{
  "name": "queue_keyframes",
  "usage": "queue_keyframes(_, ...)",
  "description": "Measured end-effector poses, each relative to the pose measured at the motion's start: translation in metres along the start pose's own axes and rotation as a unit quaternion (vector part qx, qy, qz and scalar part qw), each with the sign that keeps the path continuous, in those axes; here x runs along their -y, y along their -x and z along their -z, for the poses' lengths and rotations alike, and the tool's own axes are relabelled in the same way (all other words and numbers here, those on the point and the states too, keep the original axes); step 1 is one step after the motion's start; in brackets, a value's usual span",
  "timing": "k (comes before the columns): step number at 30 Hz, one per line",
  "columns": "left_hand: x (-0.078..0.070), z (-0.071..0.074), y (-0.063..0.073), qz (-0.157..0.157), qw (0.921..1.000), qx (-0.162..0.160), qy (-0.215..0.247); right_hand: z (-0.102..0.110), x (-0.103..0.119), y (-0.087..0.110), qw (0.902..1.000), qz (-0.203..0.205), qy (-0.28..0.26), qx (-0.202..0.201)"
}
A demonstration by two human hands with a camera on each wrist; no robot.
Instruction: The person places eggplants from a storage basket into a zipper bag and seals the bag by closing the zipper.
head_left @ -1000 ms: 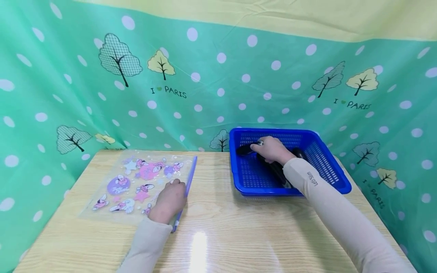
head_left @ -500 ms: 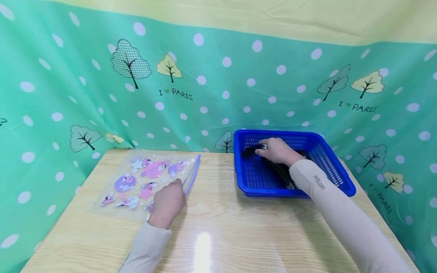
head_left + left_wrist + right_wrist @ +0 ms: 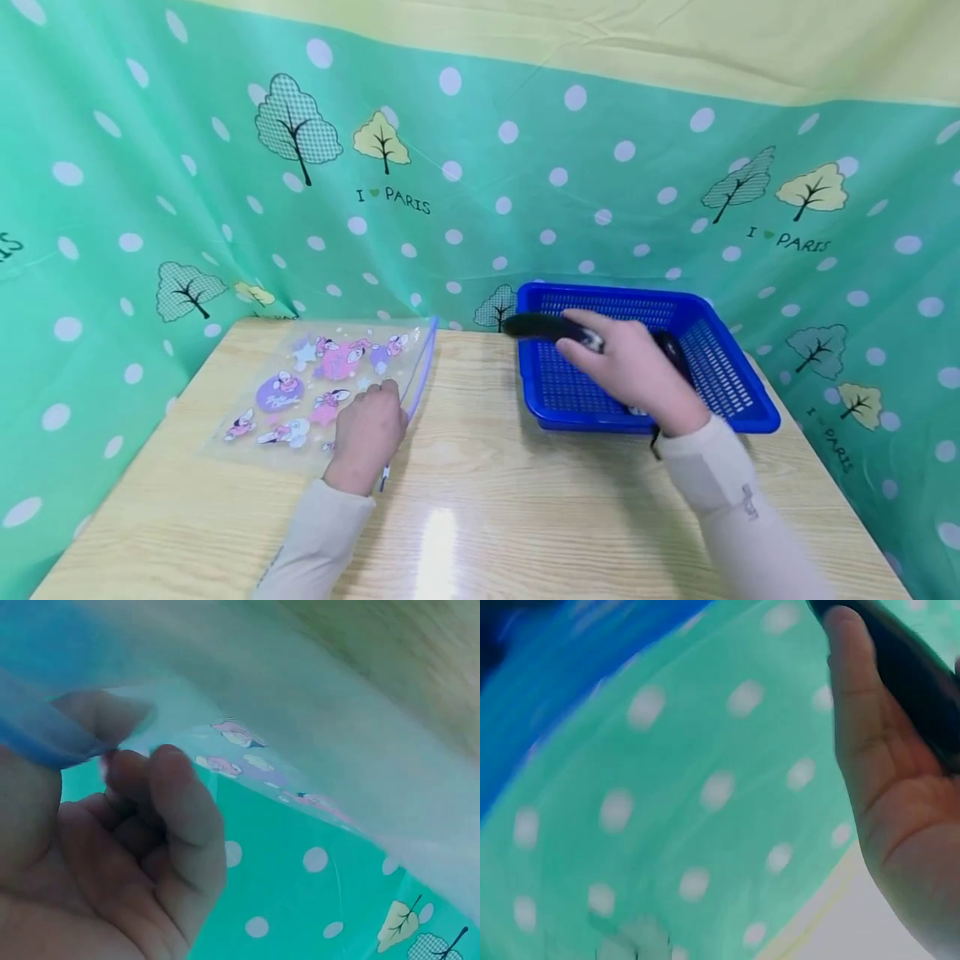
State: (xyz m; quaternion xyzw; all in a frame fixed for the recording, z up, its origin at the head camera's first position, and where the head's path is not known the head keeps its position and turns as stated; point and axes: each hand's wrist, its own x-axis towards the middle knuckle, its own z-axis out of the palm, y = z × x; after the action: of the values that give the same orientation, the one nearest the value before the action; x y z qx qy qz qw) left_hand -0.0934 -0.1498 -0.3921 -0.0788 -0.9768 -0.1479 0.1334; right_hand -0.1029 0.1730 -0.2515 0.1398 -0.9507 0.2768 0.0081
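A clear zip bag (image 3: 280, 393) with pink and purple cartoon prints lies at the left of the table. My left hand (image 3: 367, 433) pinches its purple zip edge (image 3: 424, 362), which stands slightly raised; the left wrist view shows thumb and fingertips at the bluish strip (image 3: 45, 739). My right hand (image 3: 633, 367) grips a long, dark, slightly curved object (image 3: 536, 326) with a silvery patterned part, held above the blue basket (image 3: 592, 423). Its kind cannot be told. In the right wrist view, the thumb lies along this dark object (image 3: 911, 675).
Inside the basket, another rounded black thing (image 3: 673, 354) shows, partly hidden by the right hand and arm. A dark cord-like piece (image 3: 655, 444) hangs near the right wrist. A green dotted curtain (image 3: 465, 208) stands behind the wooden table (image 3: 487, 500).
My right hand has lifted the dark object up from inside the basket and drawn it nearer. My left hand keeps hold of the bag, whose zip edge has risen and bowed away.
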Motion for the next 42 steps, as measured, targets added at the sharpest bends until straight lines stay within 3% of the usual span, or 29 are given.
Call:
queue_keyframes(3, -0.001, 0.004, -0.002, 0.017, 0.9997, 0.014, 0.013, -0.029, 0.015, 0.012, 0.9954, 0.047, -0.084, -0.002)
queue_keyframes(6, -0.003, 0.007, -0.003, 0.029, 0.9984, 0.037, 0.031, -0.06, 0.027, 0.014, 0.9894, 0.075, -0.124, 0.007)
queue_keyframes(13, -0.005, 0.01, -0.003, 0.046, 0.9942, 0.068, 0.069, -0.122, 0.036, 0.0, 0.994, 0.042, -0.1, -0.011)
queue_keyframes(16, -0.006, 0.011, -0.004, 0.05, 0.9918, 0.086, 0.08, -0.138, 0.037, -0.006, 0.9897, 0.019, -0.142, 0.006)
queue_keyframes(20, -0.007, 0.014, -0.004, 0.05, 0.9893, 0.102, 0.091, -0.154, 0.041, -0.016, 0.9746, -0.012, -0.218, 0.049)
queue_keyframes(23, -0.009, 0.016, -0.004, 0.056, 0.987, 0.115, 0.097, -0.164, 0.044, -0.022, 0.9669, -0.029, -0.246, 0.059)
queue_keyframes(31, -0.009, 0.017, -0.004, 0.047, 0.9884, 0.109, 0.095, -0.184, 0.04, -0.034, 0.9832, -0.012, -0.177, 0.043)
queue_keyframes(38, -0.007, 0.016, -0.006, 0.036, 0.9899, 0.106, 0.087, -0.191, 0.035, -0.044, 0.9676, -0.057, -0.239, 0.057)
queue_keyframes(42, -0.005, 0.017, -0.006, 0.035, 0.9902, 0.102, 0.088, -0.194, 0.036, -0.052, 0.9722, -0.059, -0.22, 0.056)
